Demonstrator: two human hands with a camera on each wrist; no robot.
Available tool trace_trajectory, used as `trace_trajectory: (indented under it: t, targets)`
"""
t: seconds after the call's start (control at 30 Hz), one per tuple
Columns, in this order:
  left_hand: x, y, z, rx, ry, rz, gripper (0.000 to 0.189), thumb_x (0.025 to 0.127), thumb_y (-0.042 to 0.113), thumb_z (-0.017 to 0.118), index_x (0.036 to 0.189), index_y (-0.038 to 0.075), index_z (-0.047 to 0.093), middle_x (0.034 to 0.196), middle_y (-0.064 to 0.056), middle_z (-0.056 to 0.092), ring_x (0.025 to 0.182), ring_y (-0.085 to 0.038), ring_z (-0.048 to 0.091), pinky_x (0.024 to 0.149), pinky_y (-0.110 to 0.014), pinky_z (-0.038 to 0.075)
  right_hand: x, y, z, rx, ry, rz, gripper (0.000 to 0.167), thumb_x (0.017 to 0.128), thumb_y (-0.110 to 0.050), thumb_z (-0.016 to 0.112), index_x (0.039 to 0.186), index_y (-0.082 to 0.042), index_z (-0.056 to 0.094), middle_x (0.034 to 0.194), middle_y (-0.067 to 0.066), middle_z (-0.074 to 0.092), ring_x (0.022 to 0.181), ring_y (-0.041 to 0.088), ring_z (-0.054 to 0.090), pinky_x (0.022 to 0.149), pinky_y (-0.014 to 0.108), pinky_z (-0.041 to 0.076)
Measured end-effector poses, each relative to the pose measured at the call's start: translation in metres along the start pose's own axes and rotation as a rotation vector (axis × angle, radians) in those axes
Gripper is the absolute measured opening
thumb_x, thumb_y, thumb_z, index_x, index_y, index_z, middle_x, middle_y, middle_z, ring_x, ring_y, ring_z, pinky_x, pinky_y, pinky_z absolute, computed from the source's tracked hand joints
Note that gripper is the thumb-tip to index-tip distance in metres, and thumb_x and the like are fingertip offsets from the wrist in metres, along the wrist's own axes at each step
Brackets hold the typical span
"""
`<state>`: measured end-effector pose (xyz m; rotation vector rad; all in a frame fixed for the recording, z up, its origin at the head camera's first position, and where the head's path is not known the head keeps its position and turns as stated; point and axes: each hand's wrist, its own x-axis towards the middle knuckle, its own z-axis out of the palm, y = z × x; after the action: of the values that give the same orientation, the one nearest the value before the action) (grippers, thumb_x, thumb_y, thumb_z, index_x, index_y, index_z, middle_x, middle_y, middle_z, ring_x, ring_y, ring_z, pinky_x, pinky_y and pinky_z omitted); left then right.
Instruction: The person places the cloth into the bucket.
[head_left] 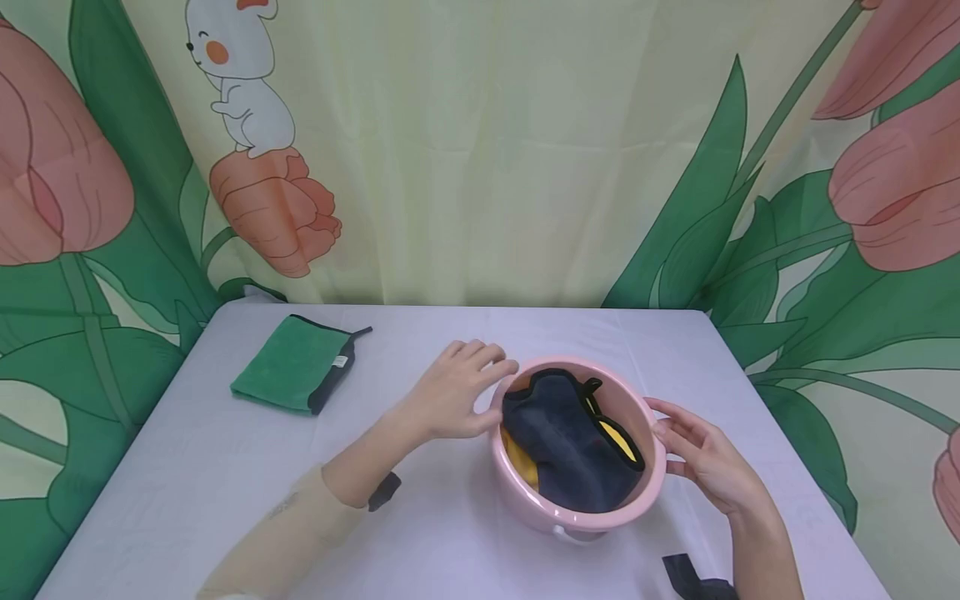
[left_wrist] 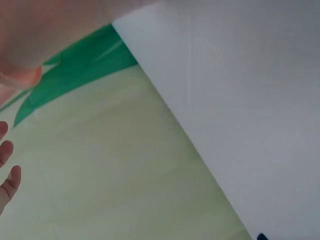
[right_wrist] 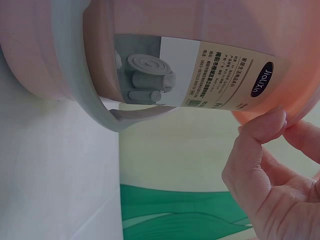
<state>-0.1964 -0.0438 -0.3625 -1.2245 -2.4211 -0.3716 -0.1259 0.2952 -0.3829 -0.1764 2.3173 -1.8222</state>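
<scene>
A pink bucket (head_left: 506, 492) stands on the table, right of centre, its white handle (head_left: 573, 537) hanging down. Inside lies a folded dark navy cloth (head_left: 573, 442) with black edging, and yellow fabric (head_left: 520, 458) shows beside it. At the left rim is my left hand (head_left: 457, 396), its fingers loosely bent and spread; whether it touches the rim is unclear. My right hand (head_left: 701, 450) holds the right rim with thumb and fingers. In the right wrist view, that thumb (right_wrist: 267, 127) meets the bucket's wall near a printed label (right_wrist: 200, 75).
A folded green cloth (head_left: 288, 362) with a dark edge and a loop lies at the table's back left. Black straps (head_left: 697, 579) show by both wrists. Behind the white-covered table (head_left: 420, 525) hangs a printed curtain (head_left: 480, 167) with tulips and a rabbit.
</scene>
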Motion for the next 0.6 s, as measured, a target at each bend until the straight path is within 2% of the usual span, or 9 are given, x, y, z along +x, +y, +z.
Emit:
trace_trajectory:
  t: [0.13,0.3,0.6]
  targets:
    - [-0.022,-0.024,-0.010,0.055,0.019,-0.132,0.043,0.076,0.031,0.058,0.115,0.015,0.058,0.110,-0.004,0.056,0.101,-0.021,0.047,0.087,-0.041,0.039,0.000,-0.001,0.000,-0.011,0.008,0.008,0.039,0.094,-0.008,0.048,0.132,-0.013,0.045,0.091,-0.002,0.057,0.080,0.010,0.059,0.067,0.030,0.054]
    - [-0.051,-0.051,-0.024,0.131,-0.027,-0.288,0.048,0.077,0.031,0.057,0.121,0.012,0.055,0.118,-0.009,0.053,0.110,-0.027,0.045,0.092,-0.049,0.036,0.000,-0.001,0.001,-0.002,0.000,0.003,0.038,0.094,-0.008,0.048,0.130,-0.016,0.046,0.091,-0.003,0.058,0.080,0.009,0.059,0.067,0.030,0.054]
    - [-0.103,-0.099,-0.040,0.142,-0.087,-0.576,0.055,0.078,0.031,0.054,0.129,0.013,0.045,0.130,-0.014,0.043,0.120,-0.034,0.035,0.095,-0.055,0.025,0.000,-0.002,0.001,-0.012,0.009,0.008,0.038,0.094,-0.008,0.047,0.130,-0.017,0.047,0.091,-0.002,0.058,0.081,0.009,0.059,0.067,0.029,0.054]
